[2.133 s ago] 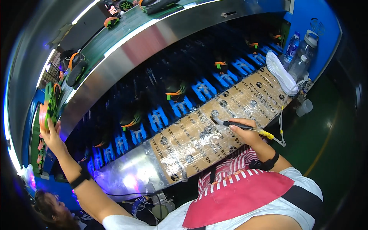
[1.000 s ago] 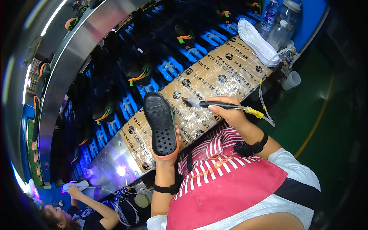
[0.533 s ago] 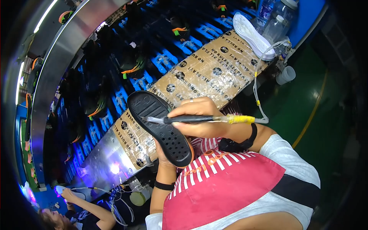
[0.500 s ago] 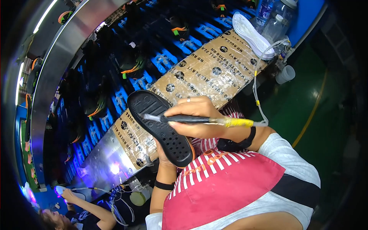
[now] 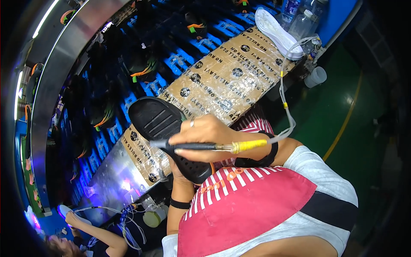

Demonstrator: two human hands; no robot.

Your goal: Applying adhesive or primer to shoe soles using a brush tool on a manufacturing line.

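Observation:
A black shoe sole (image 5: pixel 150 112), with slots toward its far end and small holes toward its near end, is held up tilted in front of me. My left hand (image 5: pixel 178 173) is closed on it from beneath; most of those fingers are hidden behind the sole. Closed around a black-handled brush (image 5: pixel 195 146) is my right hand (image 5: pixel 205 133). The brush tip, blurred, lies over the sole's left edge near its middle; whether it touches cannot be made out. A clear tube (image 5: pixel 292 124) runs from the brush's yellow-wrapped end.
Beyond the sole lies a cardboard-covered ledge (image 5: pixel 231 70) beside a conveyor with blue slats (image 5: pixel 177 60) carrying dark shoe parts. A white sole (image 5: pixel 278 34), bottles (image 5: pixel 301 23) and a white cup (image 5: pixel 316 77) are at the upper right. Another person's arm (image 5: pixel 96 233) works at lower left.
The sole has shifted left and tilted differently in my left hand. My right hand has moved the brush left and slightly down, from the sole's inner surface to its left edge.

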